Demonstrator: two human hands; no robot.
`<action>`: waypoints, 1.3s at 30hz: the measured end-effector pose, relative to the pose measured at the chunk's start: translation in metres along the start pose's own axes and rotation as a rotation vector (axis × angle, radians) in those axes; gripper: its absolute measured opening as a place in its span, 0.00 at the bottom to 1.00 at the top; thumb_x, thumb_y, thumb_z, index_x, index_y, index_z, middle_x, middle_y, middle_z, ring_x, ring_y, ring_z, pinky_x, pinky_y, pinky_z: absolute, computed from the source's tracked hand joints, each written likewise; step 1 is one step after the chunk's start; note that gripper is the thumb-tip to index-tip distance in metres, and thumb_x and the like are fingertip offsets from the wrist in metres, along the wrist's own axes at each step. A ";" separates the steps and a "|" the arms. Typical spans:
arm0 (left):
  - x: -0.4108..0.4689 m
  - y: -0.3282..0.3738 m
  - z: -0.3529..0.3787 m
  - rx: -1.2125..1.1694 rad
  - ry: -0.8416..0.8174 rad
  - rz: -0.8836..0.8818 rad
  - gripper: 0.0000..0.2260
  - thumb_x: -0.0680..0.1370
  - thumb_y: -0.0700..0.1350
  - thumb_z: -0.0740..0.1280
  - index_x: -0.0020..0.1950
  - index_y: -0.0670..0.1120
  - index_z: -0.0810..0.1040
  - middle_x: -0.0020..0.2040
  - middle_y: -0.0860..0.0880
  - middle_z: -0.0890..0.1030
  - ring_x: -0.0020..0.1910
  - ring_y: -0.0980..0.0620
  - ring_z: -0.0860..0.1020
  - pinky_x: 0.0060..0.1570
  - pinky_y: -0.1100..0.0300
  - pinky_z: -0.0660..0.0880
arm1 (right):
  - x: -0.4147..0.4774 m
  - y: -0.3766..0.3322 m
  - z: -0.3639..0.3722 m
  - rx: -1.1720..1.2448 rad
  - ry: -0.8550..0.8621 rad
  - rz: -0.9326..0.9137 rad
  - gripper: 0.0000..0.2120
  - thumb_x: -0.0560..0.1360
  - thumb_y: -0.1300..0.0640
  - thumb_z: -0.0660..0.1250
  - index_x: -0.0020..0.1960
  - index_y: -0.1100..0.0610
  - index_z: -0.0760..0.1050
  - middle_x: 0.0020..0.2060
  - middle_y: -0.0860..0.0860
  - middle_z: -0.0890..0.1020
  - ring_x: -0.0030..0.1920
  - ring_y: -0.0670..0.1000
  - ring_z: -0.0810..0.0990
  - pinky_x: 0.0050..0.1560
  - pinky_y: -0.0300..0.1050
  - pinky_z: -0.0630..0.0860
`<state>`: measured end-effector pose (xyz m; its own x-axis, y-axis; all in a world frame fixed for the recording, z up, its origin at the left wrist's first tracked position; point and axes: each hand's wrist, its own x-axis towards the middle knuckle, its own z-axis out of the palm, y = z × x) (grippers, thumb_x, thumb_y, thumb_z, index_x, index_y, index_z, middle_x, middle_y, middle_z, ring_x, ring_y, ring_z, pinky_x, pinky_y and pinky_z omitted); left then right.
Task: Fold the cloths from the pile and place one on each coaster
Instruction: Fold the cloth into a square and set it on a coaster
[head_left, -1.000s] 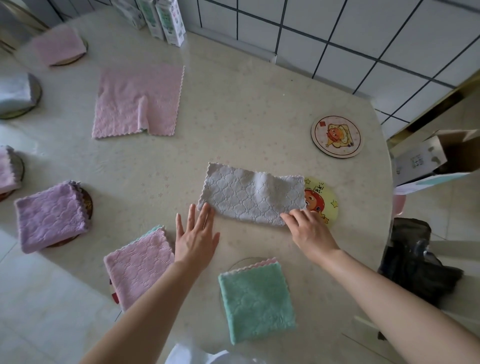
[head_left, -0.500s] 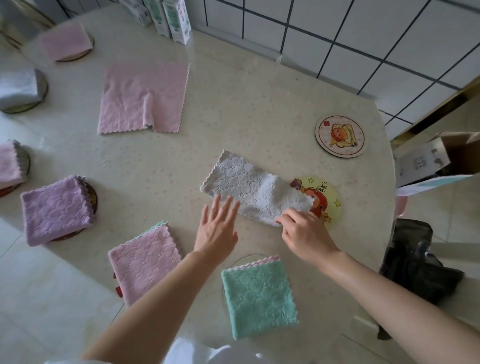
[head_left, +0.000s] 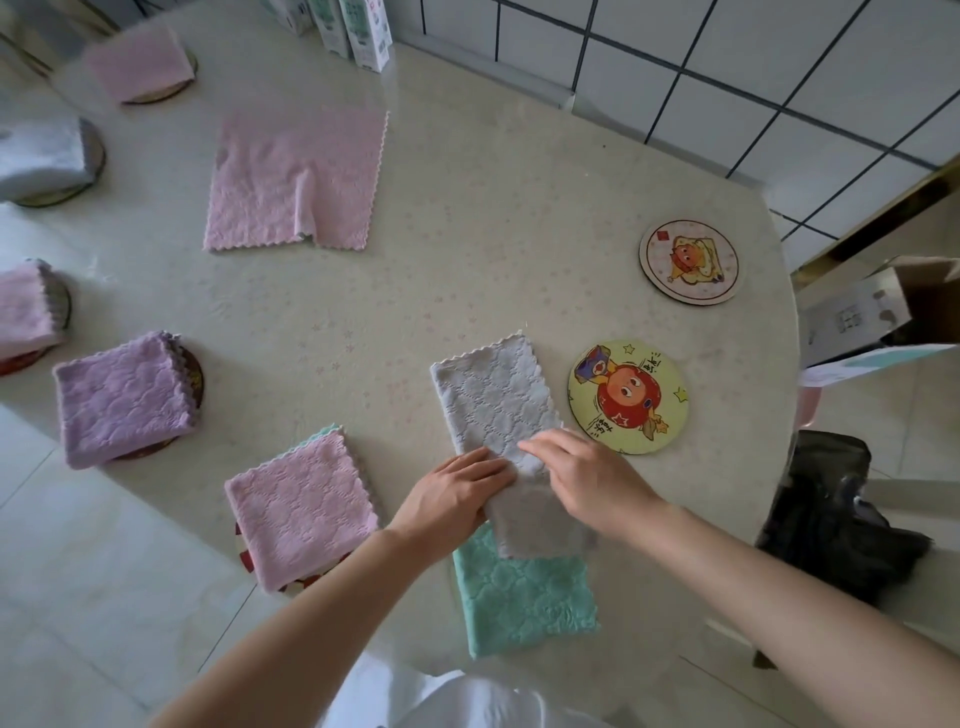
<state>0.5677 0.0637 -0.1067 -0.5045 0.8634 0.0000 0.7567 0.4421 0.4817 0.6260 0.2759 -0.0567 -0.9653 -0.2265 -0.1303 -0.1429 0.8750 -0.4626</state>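
Grey cloth (head_left: 493, 400): a folded strip at frame centre, running from upper left to lower right on the tabletop (head_left: 493, 208). Its lower end overlaps the top edge of the teal cloth (head_left: 524, 597) in the lower centre.

Left hand (head_left: 452, 499): at the strip's left edge, with the fingertips tucked under the fabric. We read this as a grip on the grey cloth.

Right hand (head_left: 587, 478): fingers lie across the top of the strip from the right. The thumb is hidden, so we cannot tell whether it pinches or only presses.

Yellow coaster (head_left: 628, 397): bare, just right of the grey cloth and not touching it. Pale coaster (head_left: 689, 261): bare, further toward the upper right.

Lower left: a folded pink cloth (head_left: 301, 512) and a folded purple cloth (head_left: 122, 397), each on a coaster whose rim shows beneath.

Upper centre-left: an unfolded pink cloth (head_left: 298, 179) lies flat, with one flap turned over.

Top edge: cartons (head_left: 358, 31) stand on the tabletop.
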 end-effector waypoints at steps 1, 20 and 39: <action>-0.003 -0.002 -0.002 -0.010 -0.029 0.008 0.22 0.72 0.45 0.73 0.65 0.48 0.76 0.63 0.51 0.78 0.65 0.47 0.75 0.67 0.53 0.69 | 0.000 0.009 0.003 -0.057 -0.048 -0.034 0.27 0.71 0.74 0.60 0.67 0.58 0.71 0.64 0.53 0.76 0.65 0.53 0.73 0.63 0.49 0.74; 0.037 -0.019 -0.043 -0.495 -0.068 -0.837 0.23 0.79 0.55 0.60 0.40 0.35 0.79 0.34 0.41 0.82 0.31 0.46 0.82 0.32 0.54 0.78 | 0.038 0.037 -0.019 0.339 -0.136 0.317 0.03 0.76 0.47 0.65 0.48 0.45 0.76 0.27 0.47 0.79 0.25 0.42 0.74 0.25 0.32 0.65; 0.059 -0.036 -0.038 -0.926 0.073 -1.145 0.13 0.79 0.50 0.64 0.54 0.42 0.79 0.45 0.43 0.80 0.39 0.44 0.82 0.31 0.49 0.81 | 0.083 0.043 0.002 0.195 -0.039 0.568 0.16 0.80 0.48 0.56 0.37 0.54 0.61 0.24 0.49 0.68 0.25 0.51 0.68 0.26 0.45 0.61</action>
<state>0.4950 0.0898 -0.0904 -0.6719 0.1322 -0.7288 -0.5756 0.5260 0.6261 0.5400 0.2942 -0.0893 -0.8696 0.2347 -0.4344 0.4392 0.7697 -0.4633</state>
